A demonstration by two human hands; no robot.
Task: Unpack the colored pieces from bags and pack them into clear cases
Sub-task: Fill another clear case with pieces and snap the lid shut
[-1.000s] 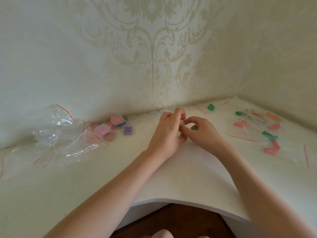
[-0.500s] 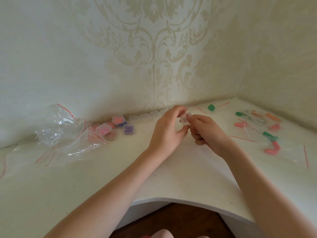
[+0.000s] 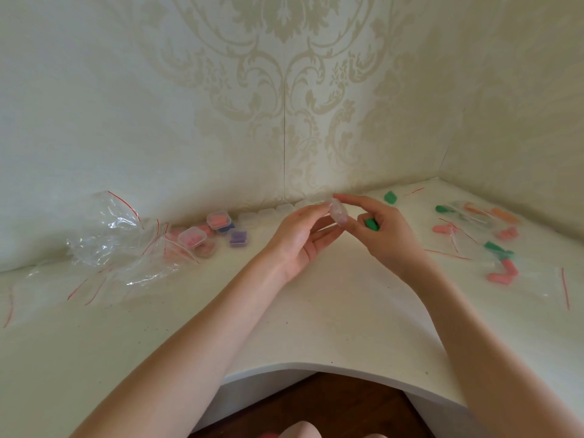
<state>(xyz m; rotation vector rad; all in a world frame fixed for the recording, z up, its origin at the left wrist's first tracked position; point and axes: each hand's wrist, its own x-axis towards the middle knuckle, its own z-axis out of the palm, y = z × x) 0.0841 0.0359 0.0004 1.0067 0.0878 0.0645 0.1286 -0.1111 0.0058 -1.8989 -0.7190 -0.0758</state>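
1. Hands meet above the middle of the bench (image 3: 316,311). Left hand (image 3: 303,238), palm up with fingers loosely extended, steadies a small clear case (image 3: 338,213) with its fingertips.
2. Right hand (image 3: 385,235) pinches the same case between thumb and forefinger while its curled lower fingers grip a green piece (image 3: 372,224).
3. Step in hand, as judged: opening the case so that the green piece can be packed. The next move calls for parting lid from base without dropping the piece, then seating it inside and snapping the lid closed.
4. Right side of the bench: bags (image 3: 474,245) with red seal strips, lying flat among loose pieces (image 3: 502,273). About four pink, three green and two orange can be counted; overlap makes the count uncertain.
5. Back right corner: one further green piece (image 3: 390,197), alone.
6. Left side: one crumpled heap of emptied bags (image 3: 110,241); their number cannot be told.
7. Back edge, left of the hands: filled cases (image 3: 218,219), at least four, holding pink, blue and purple pieces.
8. Against the wall: a row of empty cases (image 3: 268,213), about four visible.
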